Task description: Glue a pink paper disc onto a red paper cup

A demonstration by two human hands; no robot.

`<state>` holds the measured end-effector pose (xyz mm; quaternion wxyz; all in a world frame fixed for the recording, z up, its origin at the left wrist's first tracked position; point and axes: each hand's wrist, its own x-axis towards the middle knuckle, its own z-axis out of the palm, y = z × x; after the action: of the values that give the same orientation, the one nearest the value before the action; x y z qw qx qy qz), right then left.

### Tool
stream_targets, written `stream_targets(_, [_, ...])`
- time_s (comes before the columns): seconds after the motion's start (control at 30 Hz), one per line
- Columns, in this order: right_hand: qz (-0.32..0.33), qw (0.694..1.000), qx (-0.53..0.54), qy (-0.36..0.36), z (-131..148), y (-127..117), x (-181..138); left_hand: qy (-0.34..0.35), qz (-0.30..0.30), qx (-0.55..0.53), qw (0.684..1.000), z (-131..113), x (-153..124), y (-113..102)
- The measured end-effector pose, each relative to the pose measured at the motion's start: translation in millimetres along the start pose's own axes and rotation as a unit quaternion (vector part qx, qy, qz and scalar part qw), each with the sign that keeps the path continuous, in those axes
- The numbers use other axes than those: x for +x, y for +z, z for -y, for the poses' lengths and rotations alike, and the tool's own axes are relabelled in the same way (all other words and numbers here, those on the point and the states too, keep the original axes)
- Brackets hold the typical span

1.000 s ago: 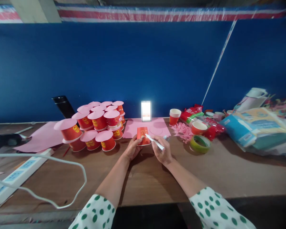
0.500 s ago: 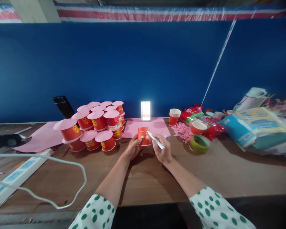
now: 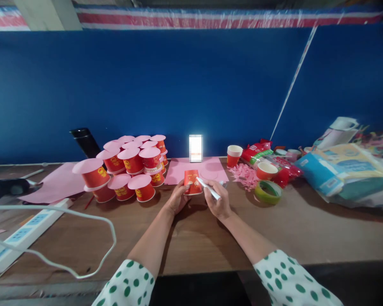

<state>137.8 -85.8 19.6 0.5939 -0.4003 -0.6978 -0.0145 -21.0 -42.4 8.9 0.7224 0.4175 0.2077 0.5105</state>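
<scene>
My left hand (image 3: 178, 198) grips a red paper cup (image 3: 192, 182) that stands upside down on a pink paper sheet (image 3: 210, 170). My right hand (image 3: 217, 200) pinches a white pen (image 3: 207, 188), its tip against the right side of the cup near its base. Both hands are closed and meet at the front edge of the pink sheet, in the middle of the wooden table (image 3: 191, 238).
A pile of upturned red cups (image 3: 127, 168) capped with pink discs lies to the left. A lit phone (image 3: 195, 148) stands against the blue wall. Right: a cup stack (image 3: 234, 155), pink scraps (image 3: 246, 174), green tape roll (image 3: 268, 192), bags. Left: power strip (image 3: 22, 233) with white cable, another pink sheet.
The pen tip has slid a little along the cup's side, and the cup turned slightly in my left hand. Everything else stays put.
</scene>
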Motion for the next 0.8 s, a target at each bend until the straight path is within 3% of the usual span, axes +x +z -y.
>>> stream_targets(0.8, [0.007, 1.0, 0.011, 0.003, 0.5, -1.2, 0.0, -0.007, -0.009, -0.043, 0.999, 3.3, 3.2, -7.7])
